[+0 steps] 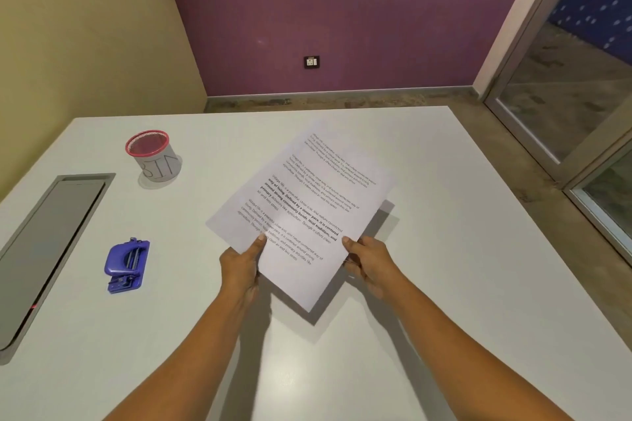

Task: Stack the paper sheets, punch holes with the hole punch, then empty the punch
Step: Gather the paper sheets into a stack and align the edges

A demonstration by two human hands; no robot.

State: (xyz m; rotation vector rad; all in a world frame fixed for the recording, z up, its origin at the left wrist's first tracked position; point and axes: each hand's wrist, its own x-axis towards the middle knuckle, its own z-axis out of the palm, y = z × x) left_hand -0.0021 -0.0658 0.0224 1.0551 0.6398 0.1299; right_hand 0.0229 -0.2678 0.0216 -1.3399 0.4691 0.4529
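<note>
Surface [427, 301]: white, with a grey inset panel [51, 239] at left.
Sheets [301, 202]: printed, raised and tilted over the middle, shadow beneath.
Hands: left hand [241, 268] pinches their near-left edge, right hand [367, 261] the right edge, thumbs on top.
Bin [155, 161]: red-rimmed, upright, far left.
Punch [127, 265]: blue, near left, apart from the sheets.

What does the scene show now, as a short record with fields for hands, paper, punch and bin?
left hand: grips the paper sheets at their near left edge, thumb on top
right hand: grips the same sheets at the right edge
paper sheets: printed, held off the table
hole punch: blue, on the table at left, untouched
bin: red rim, upright, beyond the hole punch
</note>
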